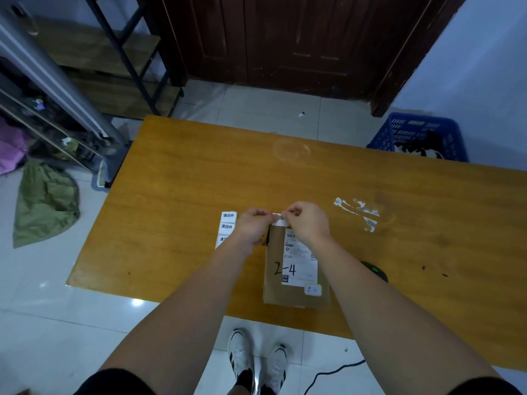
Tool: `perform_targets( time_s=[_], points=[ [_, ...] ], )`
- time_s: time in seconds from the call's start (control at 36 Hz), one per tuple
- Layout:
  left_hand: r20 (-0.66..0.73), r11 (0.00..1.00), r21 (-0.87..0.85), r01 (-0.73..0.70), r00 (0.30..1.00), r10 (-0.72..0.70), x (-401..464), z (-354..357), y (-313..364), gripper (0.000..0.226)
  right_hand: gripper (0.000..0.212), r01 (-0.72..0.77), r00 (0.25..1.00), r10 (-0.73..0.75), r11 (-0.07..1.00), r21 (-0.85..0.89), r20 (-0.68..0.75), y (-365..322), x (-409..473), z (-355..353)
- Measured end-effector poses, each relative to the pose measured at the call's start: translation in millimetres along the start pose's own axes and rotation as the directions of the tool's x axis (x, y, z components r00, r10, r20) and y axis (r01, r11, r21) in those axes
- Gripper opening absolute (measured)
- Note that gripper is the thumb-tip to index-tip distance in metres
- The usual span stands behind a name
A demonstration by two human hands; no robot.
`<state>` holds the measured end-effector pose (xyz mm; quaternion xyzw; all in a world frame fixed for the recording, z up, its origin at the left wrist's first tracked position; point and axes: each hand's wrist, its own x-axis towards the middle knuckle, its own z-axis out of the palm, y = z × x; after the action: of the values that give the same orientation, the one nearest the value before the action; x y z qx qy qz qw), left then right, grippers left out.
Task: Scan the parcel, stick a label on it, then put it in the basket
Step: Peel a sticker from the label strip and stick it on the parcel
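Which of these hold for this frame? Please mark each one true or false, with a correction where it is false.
1. Both hands hold one label over the parcel's far end. True: left hand, right hand, label, parcel.
2. The parcel lies in the basket. False: it lies on the table; the basket stands on the floor beyond.
3. "2-4" is written on the parcel. True.
4. The label sheet lies right of the parcel. False: left.

A single wide-angle camera is riding on the person's head, looking forward and steeply down over the orange-brown wooden table [176,178] from close above its near edge. It is taking in the dark wooden door [285,38] beyond (straight lines are bending near the frame edges) and the white sneakers [256,360] directly below.
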<state>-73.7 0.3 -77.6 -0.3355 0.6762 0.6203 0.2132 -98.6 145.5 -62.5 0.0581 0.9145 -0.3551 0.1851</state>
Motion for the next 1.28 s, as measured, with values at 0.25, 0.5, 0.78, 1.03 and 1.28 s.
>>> perform_targets(
  time_s=[0.25, 0.5, 0.78, 1.03, 1.28],
  points=[
    [-0.047, 0.997, -0.039, -0.061, 0.997, 0.060, -1, 9, -2, 0.019, 0.010, -0.008, 1.000, 0.006, 0.998, -0.067, -0.031, -1, 0, 3],
    [0.040, 0.952, 0.078, -0.297, 0.955, 0.295, -12, -12, -25, 0.031, 0.019, 0.100, 0.995, -0.100, 0.992, -0.079, 0.004, 10, -11, 2],
    [-0.013, 0.950, 0.056, -0.308, 0.951, 0.309, -13, -8, -31, 0.020, 0.040, 0.165, 0.986, -0.157, 0.946, -0.280, 0.050, 14, -21, 12],
    [-0.039, 0.981, -0.077, -0.178, 0.984, 0.175, -16, -1, -22, 0.024, 0.040, -0.004, 1.000, 0.002, 0.965, -0.261, -0.008, 10, -30, 0],
    [0.098, 0.990, 0.123, -0.064, 0.994, 0.052, -41, -21, -56, 0.079, 0.050, -0.177, 0.961, 0.210, 0.967, 0.181, -0.182, 75, -71, -24]
  ],
)
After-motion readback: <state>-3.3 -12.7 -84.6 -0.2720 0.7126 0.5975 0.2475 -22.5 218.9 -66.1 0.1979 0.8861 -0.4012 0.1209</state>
